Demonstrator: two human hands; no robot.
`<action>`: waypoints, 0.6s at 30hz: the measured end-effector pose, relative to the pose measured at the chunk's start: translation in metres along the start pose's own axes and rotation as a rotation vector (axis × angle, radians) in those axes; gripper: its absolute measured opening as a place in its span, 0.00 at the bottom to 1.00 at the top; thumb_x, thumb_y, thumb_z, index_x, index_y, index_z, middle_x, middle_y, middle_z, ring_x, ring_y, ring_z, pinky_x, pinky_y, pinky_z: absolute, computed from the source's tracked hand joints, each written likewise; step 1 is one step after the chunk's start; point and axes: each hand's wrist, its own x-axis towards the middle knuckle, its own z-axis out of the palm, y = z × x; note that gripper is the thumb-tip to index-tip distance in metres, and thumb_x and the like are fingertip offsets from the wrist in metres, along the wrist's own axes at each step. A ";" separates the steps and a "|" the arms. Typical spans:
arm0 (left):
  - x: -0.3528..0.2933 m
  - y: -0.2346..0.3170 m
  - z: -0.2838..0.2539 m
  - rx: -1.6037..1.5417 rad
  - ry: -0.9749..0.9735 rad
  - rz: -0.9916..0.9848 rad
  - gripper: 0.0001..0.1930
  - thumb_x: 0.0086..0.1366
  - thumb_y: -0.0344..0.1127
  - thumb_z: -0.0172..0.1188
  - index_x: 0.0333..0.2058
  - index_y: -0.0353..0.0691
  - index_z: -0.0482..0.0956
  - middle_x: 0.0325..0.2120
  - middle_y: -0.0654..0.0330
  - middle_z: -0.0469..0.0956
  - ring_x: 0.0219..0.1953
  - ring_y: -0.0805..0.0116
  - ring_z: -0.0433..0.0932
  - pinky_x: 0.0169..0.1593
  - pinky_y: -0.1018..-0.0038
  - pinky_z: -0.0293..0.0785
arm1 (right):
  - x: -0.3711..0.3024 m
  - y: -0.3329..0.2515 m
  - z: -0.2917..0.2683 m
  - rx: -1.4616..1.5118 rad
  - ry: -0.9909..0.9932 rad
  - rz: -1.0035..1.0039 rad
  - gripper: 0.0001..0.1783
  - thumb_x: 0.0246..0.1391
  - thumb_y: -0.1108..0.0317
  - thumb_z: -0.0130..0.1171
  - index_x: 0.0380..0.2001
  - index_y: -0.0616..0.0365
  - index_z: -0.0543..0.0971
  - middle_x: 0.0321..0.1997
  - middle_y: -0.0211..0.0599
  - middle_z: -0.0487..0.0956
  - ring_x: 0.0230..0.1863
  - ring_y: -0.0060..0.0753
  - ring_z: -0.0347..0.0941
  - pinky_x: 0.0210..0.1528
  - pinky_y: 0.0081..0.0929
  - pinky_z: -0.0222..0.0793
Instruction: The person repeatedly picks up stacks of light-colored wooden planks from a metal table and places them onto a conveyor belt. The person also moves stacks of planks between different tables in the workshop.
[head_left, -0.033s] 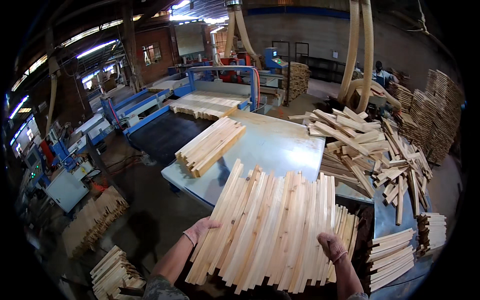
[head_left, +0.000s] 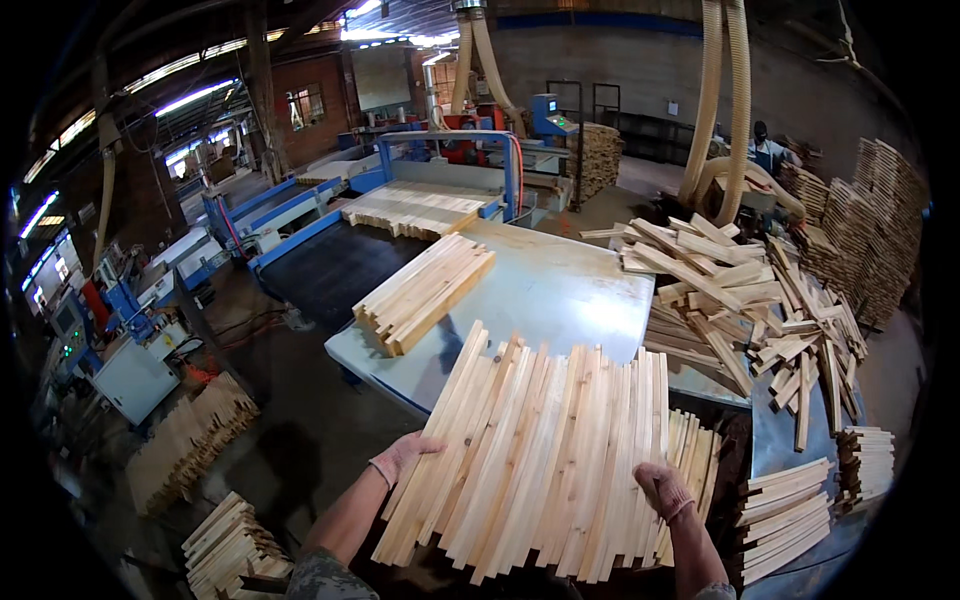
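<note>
left hand [head_left: 408, 456], right hand [head_left: 664, 489] barely shifted, holding slats [head_left: 540, 460], screen [head_left: 551, 106] illegible

Wood strips [head_left: 540, 460] in my grip: matt, knotted, visible grain. My left glove [head_left: 404, 455], my right glove [head_left: 664, 488]: matt, knit-look cloth. My sleeve [head_left: 335, 576]: matt cloth. Tabletop [head_left: 565, 285]: smooth, glossy, metal-look. Hoses [head_left: 738, 110]: ribbed, plastic-look.

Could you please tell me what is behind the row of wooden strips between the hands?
Beyond the wooden strips, a pale table shows, with a bundle of planks lying on it. The strips cover part of the table's near side, so anything there is hidden.
</note>
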 end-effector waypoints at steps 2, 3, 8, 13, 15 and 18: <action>0.020 0.011 -0.024 0.044 0.078 -0.048 0.28 0.69 0.37 0.66 0.64 0.30 0.75 0.53 0.46 0.84 0.50 0.53 0.87 0.56 0.54 0.85 | 0.029 -0.002 0.016 -0.118 -0.018 0.001 0.21 0.68 0.61 0.60 0.20 0.55 0.71 0.20 0.24 0.64 0.23 0.22 0.60 0.26 0.28 0.59; 0.029 0.015 -0.032 0.068 0.117 -0.073 0.27 0.70 0.38 0.66 0.64 0.30 0.75 0.53 0.46 0.84 0.49 0.53 0.88 0.55 0.54 0.85 | 0.040 -0.003 0.024 -0.269 -0.016 -0.090 0.21 0.68 0.62 0.59 0.20 0.55 0.71 0.19 0.24 0.63 0.22 0.21 0.59 0.25 0.26 0.57; 0.072 0.071 -0.009 0.226 0.204 -0.059 0.38 0.67 0.51 0.73 0.67 0.32 0.70 0.53 0.50 0.84 0.47 0.60 0.87 0.53 0.61 0.85 | 0.085 0.029 0.015 0.635 0.090 0.434 0.14 0.60 0.74 0.59 0.19 0.58 0.72 0.24 0.24 0.70 0.26 0.22 0.61 0.32 0.23 0.61; 0.145 0.138 -0.012 0.407 0.197 0.011 0.45 0.66 0.55 0.74 0.70 0.31 0.65 0.58 0.49 0.81 0.58 0.61 0.81 0.62 0.62 0.79 | 0.152 0.047 0.024 0.790 0.391 0.547 0.06 0.56 0.71 0.67 0.29 0.64 0.83 0.30 0.31 0.80 0.32 0.28 0.75 0.38 0.27 0.72; 0.194 0.156 -0.036 0.516 0.202 0.079 0.48 0.65 0.58 0.74 0.71 0.30 0.65 0.59 0.48 0.80 0.60 0.60 0.80 0.64 0.63 0.76 | 0.180 0.036 0.024 0.759 0.434 0.581 0.10 0.55 0.71 0.70 0.36 0.67 0.86 0.34 0.37 0.85 0.36 0.32 0.82 0.43 0.30 0.79; 0.248 0.192 -0.042 0.794 0.187 0.104 0.49 0.64 0.65 0.72 0.69 0.30 0.69 0.60 0.47 0.79 0.60 0.58 0.80 0.67 0.64 0.73 | 0.221 0.026 0.017 0.703 0.419 0.603 0.10 0.54 0.67 0.69 0.34 0.64 0.86 0.32 0.36 0.85 0.33 0.34 0.82 0.42 0.33 0.80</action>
